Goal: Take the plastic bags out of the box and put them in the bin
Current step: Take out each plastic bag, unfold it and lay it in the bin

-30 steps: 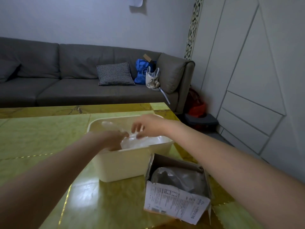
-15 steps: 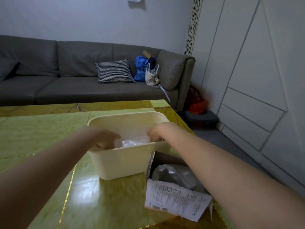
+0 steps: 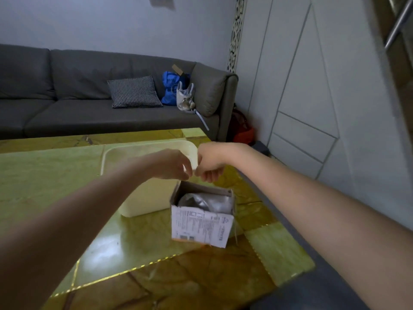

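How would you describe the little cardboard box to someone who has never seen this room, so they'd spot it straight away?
Start at the green and amber table in front of the grey sofa. Near its right side stands a cream plastic bin, and the cardboard box sits against the bin's near right corner. It is the open brown box with a crumpled silvery bag inside and a printed white label across its front.

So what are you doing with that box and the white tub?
A person is emptying plastic bags from the cardboard box into the cream bin on the green table. Both hands, left hand and right hand, hover together above the box's far edge. A silvery plastic bag is in the box.
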A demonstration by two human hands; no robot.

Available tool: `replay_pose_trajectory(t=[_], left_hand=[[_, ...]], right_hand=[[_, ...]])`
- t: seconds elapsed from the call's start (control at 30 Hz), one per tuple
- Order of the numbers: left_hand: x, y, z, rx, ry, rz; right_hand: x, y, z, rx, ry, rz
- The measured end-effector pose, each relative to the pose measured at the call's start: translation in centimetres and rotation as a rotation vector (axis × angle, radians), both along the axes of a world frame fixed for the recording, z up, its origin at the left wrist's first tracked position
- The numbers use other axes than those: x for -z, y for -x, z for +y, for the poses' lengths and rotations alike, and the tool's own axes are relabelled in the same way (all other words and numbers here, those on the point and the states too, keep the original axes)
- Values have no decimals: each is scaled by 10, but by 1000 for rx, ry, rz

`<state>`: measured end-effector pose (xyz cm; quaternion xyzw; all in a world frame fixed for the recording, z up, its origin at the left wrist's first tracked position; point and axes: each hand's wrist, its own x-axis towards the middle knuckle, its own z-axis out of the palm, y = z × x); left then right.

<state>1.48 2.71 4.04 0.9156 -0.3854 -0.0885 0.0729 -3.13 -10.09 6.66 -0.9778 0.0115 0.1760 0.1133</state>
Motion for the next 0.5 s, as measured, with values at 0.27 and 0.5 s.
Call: replay_pose_trajectory(t=[0.27,0.5], left_hand=[[36,37,-21,9,-262,-69],[45,45,-17,-68,-144,-271]], right_hand=[[53,43,-2,62,298,-37],[50,44,-2,142,46,-43]])
